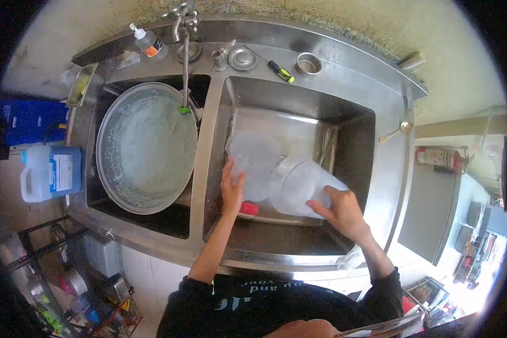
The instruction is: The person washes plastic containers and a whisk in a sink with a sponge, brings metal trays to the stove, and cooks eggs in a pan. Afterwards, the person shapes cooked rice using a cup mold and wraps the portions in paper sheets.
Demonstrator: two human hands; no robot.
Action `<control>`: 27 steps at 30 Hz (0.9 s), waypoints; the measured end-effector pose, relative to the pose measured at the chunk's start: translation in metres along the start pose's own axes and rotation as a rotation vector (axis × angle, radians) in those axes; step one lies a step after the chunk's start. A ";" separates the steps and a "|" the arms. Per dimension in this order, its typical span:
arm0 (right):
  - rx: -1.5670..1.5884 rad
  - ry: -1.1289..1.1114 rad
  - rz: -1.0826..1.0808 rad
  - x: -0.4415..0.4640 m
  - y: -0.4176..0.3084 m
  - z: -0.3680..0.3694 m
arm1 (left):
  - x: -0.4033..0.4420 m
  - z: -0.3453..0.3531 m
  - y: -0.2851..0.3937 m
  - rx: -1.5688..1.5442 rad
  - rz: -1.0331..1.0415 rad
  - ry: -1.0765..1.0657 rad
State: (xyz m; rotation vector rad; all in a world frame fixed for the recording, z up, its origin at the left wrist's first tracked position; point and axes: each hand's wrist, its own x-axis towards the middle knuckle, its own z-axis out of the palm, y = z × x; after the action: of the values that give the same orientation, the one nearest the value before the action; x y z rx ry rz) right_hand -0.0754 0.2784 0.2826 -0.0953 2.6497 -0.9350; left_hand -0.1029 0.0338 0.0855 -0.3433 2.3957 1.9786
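Observation:
Both of my hands are over the right sink basin. My left hand grips the near-left side of a cloudy, translucent plastic container. In my right hand is a second translucent plastic container, tilted on its side, with my thumb on its near side and fingers around its end. The two containers meet or overlap mid-basin; I cannot tell whether they touch. A red sponge lies just below my left fingers. Beneath the containers is a shallow metal tray, partly hidden.
Metal utensils lean at the basin's right. A large round pan of cloudy water fills the left basin under the tap. Behind stand a pump bottle, a screwdriver and a metal ring. A blue-liquid jug stands left.

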 end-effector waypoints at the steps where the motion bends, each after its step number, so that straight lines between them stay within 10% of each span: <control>1: -0.086 -0.044 -0.007 0.006 -0.007 0.002 | -0.002 0.008 -0.001 -0.005 -0.002 0.000; 4: -0.321 -0.200 -0.043 0.017 -0.022 0.019 | -0.007 0.044 -0.014 0.205 0.015 -0.033; 8: -0.302 -0.229 -0.035 0.012 -0.023 0.021 | -0.012 0.070 -0.019 -0.266 -0.312 0.049; 10: -0.283 -0.254 0.020 0.008 -0.018 0.011 | 0.000 0.060 -0.025 -0.414 -0.841 -0.045; 14: -0.111 -0.224 0.088 -0.009 -0.013 -0.022 | 0.000 0.067 -0.135 -0.728 -0.543 0.313; 16: -0.059 -0.237 0.148 -0.020 -0.017 -0.042 | 0.003 0.041 -0.117 -1.272 -1.124 0.342; 19: -0.058 -0.190 0.246 -0.037 -0.019 -0.064 | 0.002 0.039 -0.099 -1.447 -1.276 0.344; 27: -0.039 0.109 0.316 -0.043 -0.007 -0.073 | -0.018 0.010 -0.091 -1.459 -1.075 0.115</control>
State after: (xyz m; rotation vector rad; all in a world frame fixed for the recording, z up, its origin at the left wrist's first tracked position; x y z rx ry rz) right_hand -0.0593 0.3237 0.3528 0.3648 2.6734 -0.8034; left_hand -0.0706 0.0308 -0.0021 -1.2960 0.0554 2.4298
